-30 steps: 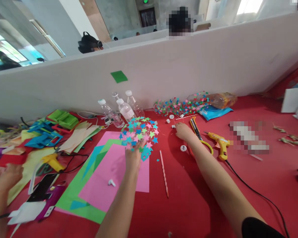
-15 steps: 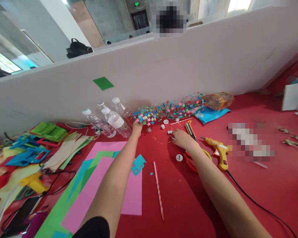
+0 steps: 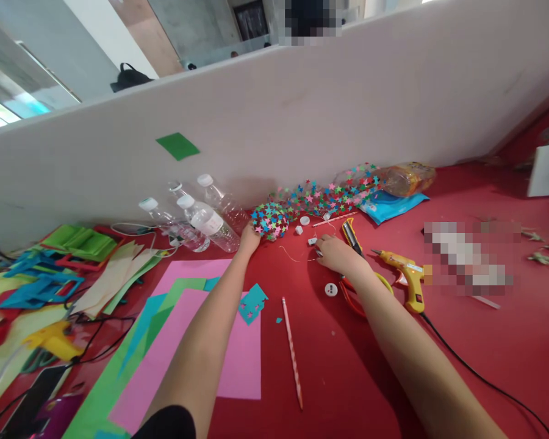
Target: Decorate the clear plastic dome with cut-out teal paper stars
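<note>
My left hand point(image 3: 250, 238) is closed on the near end of a clear bottle covered in small coloured stars point(image 3: 269, 221), which lies near the wall. My right hand point(image 3: 332, 251) rests low over the red table, its fingers bent beside a small white piece point(image 3: 312, 242); whether they pinch anything is too small to tell. More star-covered bottles point(image 3: 320, 196) lie behind, along the wall. A yellow cutter point(image 3: 351, 236) is just right of my right hand, and red-handled pliers point(image 3: 349, 299) lie partly under my right forearm.
Clear bottles point(image 3: 209, 222) stand or lean at the left. Pink sheets point(image 3: 242, 366), a blue punched card point(image 3: 253, 303) and a striped pencil point(image 3: 292, 353) lie in front. A yellow glue gun point(image 3: 409, 277) with its cable is at the right, a blue packet point(image 3: 393, 206) behind it.
The star-covered bottle at my left hand has shifted slightly and turned, its end now facing more toward me. My right hand stays almost in place. The camera view has tilted down a little.
</note>
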Action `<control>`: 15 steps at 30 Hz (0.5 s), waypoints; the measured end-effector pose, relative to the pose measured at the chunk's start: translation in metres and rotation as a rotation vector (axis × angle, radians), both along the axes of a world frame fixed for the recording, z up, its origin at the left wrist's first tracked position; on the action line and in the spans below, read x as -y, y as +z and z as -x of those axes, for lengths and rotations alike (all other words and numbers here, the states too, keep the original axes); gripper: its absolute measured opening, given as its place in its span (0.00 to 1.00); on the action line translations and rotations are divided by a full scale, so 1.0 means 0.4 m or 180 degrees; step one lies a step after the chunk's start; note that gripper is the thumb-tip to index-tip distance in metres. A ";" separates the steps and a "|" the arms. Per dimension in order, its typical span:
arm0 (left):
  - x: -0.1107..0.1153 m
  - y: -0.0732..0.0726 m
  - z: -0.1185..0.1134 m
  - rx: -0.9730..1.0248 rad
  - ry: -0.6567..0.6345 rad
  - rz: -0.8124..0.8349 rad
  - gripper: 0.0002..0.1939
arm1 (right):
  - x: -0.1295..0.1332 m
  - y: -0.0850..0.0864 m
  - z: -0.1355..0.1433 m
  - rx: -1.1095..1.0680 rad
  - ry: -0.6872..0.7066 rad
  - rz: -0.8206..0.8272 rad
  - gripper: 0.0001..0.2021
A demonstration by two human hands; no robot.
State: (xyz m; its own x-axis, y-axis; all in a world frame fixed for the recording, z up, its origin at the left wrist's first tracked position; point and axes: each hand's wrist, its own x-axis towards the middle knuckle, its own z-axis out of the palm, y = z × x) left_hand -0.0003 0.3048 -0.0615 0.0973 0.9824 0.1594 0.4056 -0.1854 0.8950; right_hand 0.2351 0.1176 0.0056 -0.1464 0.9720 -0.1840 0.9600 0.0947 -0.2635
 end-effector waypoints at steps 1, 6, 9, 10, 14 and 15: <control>0.012 0.009 0.007 0.0092 0.0013 0.0062 0.11 | -0.001 -0.001 0.000 0.0001 0.0008 -0.0001 0.19; 0.072 0.058 0.030 0.0647 0.0076 0.0480 0.23 | -0.002 -0.001 0.001 -0.0010 0.0028 0.0000 0.19; 0.093 0.080 0.011 0.0920 -0.0015 0.0716 0.24 | -0.001 0.002 0.003 -0.0007 0.0021 -0.0004 0.18; 0.095 0.085 -0.001 0.0981 -0.0025 0.0762 0.25 | 0.000 0.003 0.003 -0.0003 0.0023 -0.0007 0.18; 0.080 0.085 -0.047 0.1193 0.0214 0.0792 0.23 | 0.002 0.010 0.003 0.0010 0.0036 0.0001 0.17; 0.073 0.083 -0.053 0.1256 0.0302 0.0790 0.21 | 0.002 0.012 0.002 0.0009 0.0042 0.0004 0.18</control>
State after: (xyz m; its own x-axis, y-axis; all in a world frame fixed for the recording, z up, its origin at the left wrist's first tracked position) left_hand 0.0207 0.2756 -0.0285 -0.0155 0.9971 -0.0744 0.0305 0.0748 0.9967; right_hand 0.2341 0.1168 0.0105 -0.1586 0.9697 -0.1857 0.9595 0.1069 -0.2608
